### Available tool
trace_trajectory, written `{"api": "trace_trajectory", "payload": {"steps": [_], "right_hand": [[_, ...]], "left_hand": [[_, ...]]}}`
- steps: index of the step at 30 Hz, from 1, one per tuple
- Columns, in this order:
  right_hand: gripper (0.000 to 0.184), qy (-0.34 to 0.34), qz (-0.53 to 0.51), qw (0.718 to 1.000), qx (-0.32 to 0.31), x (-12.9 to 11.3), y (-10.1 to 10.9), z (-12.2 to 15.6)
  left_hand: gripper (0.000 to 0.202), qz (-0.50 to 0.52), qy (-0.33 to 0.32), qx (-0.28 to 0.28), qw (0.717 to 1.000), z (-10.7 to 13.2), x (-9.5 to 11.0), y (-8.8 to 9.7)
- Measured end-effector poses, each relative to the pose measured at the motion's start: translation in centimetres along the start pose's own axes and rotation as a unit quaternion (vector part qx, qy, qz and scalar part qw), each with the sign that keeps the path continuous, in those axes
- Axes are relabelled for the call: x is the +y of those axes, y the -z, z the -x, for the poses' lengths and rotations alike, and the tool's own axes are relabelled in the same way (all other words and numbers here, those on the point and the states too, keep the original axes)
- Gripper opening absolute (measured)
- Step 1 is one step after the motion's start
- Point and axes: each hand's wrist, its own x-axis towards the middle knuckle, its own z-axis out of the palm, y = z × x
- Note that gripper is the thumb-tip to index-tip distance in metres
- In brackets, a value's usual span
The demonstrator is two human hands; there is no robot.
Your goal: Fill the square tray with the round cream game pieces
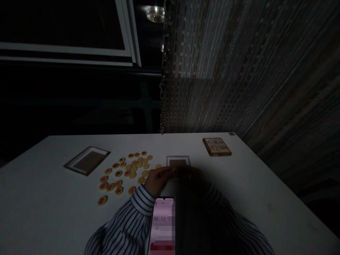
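My left hand [158, 181] reaches to the middle of the white table, its fingers bent and pressed together. My right hand [195, 180] meets it fingertip to fingertip, mostly lost in deep shadow. Anything small pinched between them is too dark to make out. Just beyond the fingers lies a shallow open box [178, 162] with a pale rim. Left of my hands, round wooden Chinese chess pieces [118, 173] are spread out, several showing red or black characters and others plain. One red-marked piece [102, 200] lies apart, nearest me.
An open box part [87, 161] lies at the table's left. A printed box [217, 147] rests at the back right. Below my wrists a lit phone [162, 219] shows a timer. A string curtain [212, 71] hangs past the white table's [265, 209] far edge.
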Motion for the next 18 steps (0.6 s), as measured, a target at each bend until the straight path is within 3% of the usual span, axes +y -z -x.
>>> {"api": "trace_trajectory", "payload": {"steps": [3, 7, 12, 18], "right_hand": [[0.023, 0.04, 0.011, 0.999, 0.004, 0.16, -0.04, -0.14], [0.022, 0.046, 0.039, 0.998, 0.02, 0.18, -0.1, -0.24], [0.027, 0.002, -0.053, 0.998, 0.041, -0.24, -0.36, 0.17], [0.028, -0.002, -0.116, 0.99, 0.081, 0.44, -0.63, 0.01]], "left_hand": [[0.029, -0.006, -0.025, 0.008, 1.0, -0.07, -0.2, 0.08], [0.029, 0.016, -0.027, 0.015, 0.999, -0.17, -0.31, 0.0], [0.027, 0.073, -0.02, 0.023, 0.997, -0.25, -0.48, -0.27], [0.026, 0.078, -0.046, 0.026, 0.996, -0.63, 0.12, -0.35]]}}
